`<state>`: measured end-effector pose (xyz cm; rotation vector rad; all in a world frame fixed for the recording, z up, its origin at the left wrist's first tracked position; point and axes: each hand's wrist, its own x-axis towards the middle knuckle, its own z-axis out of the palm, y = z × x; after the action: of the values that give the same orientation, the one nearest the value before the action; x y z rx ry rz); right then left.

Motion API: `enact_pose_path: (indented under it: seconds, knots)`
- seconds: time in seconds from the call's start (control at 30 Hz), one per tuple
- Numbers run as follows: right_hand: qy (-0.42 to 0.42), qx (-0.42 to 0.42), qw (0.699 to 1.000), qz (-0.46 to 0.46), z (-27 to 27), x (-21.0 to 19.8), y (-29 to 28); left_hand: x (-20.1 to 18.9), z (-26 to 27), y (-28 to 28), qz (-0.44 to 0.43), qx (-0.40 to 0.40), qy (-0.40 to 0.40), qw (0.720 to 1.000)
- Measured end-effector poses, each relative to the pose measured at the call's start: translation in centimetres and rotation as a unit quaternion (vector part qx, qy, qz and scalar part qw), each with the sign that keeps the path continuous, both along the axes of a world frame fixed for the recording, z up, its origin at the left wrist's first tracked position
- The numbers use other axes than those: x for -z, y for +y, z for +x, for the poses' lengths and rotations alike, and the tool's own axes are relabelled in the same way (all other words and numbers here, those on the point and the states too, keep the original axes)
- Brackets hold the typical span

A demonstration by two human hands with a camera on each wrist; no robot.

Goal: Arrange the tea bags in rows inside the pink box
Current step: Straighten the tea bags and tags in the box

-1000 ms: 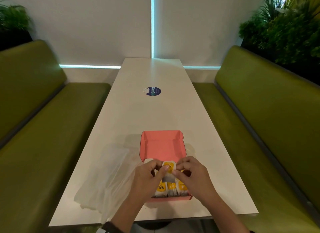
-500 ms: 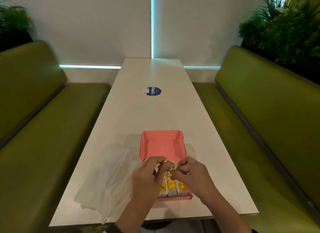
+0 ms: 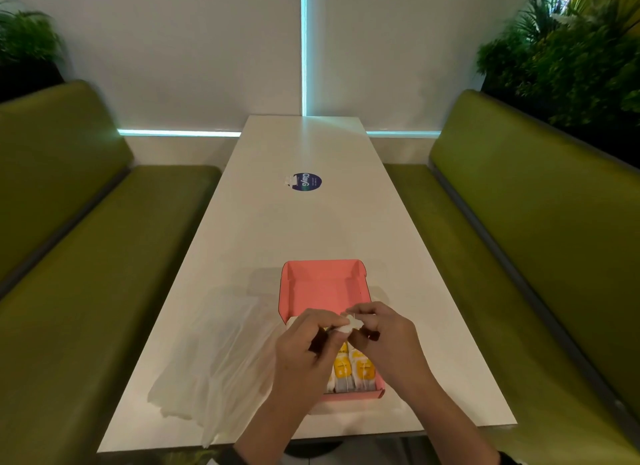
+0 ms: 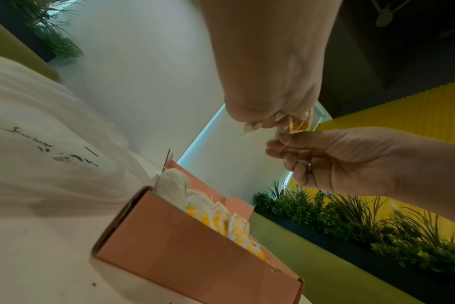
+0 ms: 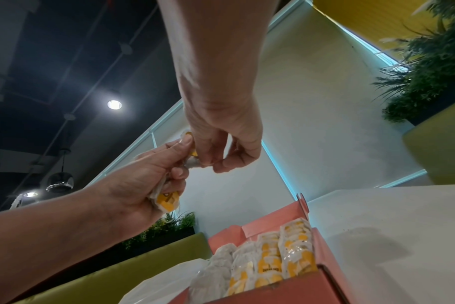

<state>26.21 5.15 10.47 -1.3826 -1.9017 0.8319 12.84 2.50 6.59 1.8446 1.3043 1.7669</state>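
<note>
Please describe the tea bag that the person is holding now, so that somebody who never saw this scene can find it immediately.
On the long white table stands an open pink box, its near part filled with rows of tea bags bearing yellow tags. Above those rows, the left hand and right hand meet and pinch one tea bag. It alone is lifted out of the box; the others sit packed inside.

You see a matt pink cardboard box (image 3: 323,284) | papery white tea bags (image 5: 270,261) with yellow printed tags | a smooth, faintly glossy white table (image 3: 311,222) | a thin translucent plastic bag (image 3: 214,360) | smooth green vinyl benches (image 3: 519,222).
</note>
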Motion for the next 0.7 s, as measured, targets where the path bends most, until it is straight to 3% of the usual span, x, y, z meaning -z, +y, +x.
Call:
enact_pose_path:
  seconds: [0.2, 0.3, 0.4, 0.7]
  knots:
    - [0.154, -0.01, 0.975, -0.162, 0.6, -0.1, 0.1, -0.3, 0.1, -0.2, -0.086, 0.017, -0.103, 0.991]
    - [0.206, -0.018, 0.959, -0.196, 1.0, 0.0, 0.1, -0.1, 0.0, 0.0, -0.103, -0.002, -0.138, 0.985]
    - [0.191, -0.031, 0.96, -0.204, 1.2, 0.2, 0.0, 0.0, 0.1, 0.3, -0.121, -0.043, -0.146, 0.981]
    - [0.172, -0.037, 0.964, -0.198, 1.4, -0.3, -0.2, -0.3, 0.7, 0.4, -0.156, -0.028, -0.18, 0.971]
